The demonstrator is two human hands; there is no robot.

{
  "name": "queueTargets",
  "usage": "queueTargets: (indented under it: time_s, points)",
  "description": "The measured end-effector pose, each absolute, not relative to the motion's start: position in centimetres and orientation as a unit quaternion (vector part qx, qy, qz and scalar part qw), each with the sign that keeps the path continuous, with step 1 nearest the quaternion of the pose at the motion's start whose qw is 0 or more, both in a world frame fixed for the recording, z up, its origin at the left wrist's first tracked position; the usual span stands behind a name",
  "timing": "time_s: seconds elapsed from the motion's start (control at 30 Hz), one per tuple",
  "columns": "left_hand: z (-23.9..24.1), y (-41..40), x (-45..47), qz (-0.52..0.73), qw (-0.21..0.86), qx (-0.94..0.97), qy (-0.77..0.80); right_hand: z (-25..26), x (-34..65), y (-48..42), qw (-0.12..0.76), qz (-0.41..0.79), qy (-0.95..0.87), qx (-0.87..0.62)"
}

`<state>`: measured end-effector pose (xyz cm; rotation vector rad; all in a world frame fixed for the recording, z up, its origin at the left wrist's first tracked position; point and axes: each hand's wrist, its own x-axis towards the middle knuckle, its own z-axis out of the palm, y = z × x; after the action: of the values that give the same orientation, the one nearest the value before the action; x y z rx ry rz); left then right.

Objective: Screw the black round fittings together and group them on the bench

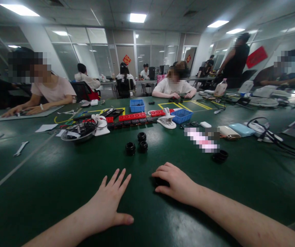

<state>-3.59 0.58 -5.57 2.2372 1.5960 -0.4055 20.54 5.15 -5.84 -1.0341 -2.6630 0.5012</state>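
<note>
My left hand lies flat on the green table, palm down, fingers spread, holding nothing. My right hand rests to its right with the fingers curled over a small black object that is mostly hidden beneath them. Three black round parts stand on the table a little beyond both hands. Another black round part lies further right.
Further back are red power strips, two blue bins, a clear bowl with cables, a white clamp-like device and a wrench. Black cables run at right. Several people sit at the far side.
</note>
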Motion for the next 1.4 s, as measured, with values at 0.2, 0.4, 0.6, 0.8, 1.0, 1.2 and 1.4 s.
queueTargets:
  time_s: [0.2, 0.4, 0.6, 0.8, 1.0, 1.2, 1.4]
  points:
    - [-5.5, 0.6, -3.5, -0.155, 0.179, 0.789, 0.567, -6.5, 20.5, 6.2, 0.147, 0.175, -0.899, -0.373]
    - [-5.3, 0.5, -3.4, -0.16, 0.176, 0.791, 0.563, -6.6, 20.6, 6.7, 0.153, 0.165, -0.895, -0.386]
    - [-5.2, 0.5, -3.4, -0.159, 0.18, 0.79, 0.565, -7.0, 20.7, 7.0, 0.162, 0.153, -0.89, -0.397]
    - [-5.6, 0.6, -3.7, -0.156, 0.177, 0.792, 0.563, -7.6, 20.9, 8.1, 0.173, 0.14, -0.88, -0.42]
    - [-5.2, 0.5, -3.4, -0.164, 0.175, 0.791, 0.563, -8.1, 21.2, 9.2, 0.179, 0.122, -0.866, -0.451]
    - [-5.5, 0.4, -3.7, -0.162, 0.183, 0.787, 0.567, -8.1, 21.5, 9.9, 0.183, 0.098, -0.844, -0.495]
    - [-6.1, 0.5, -4.0, -0.143, 0.18, 0.794, 0.563, -8.1, 22.3, 11.3, 0.177, 0.066, -0.807, -0.559]
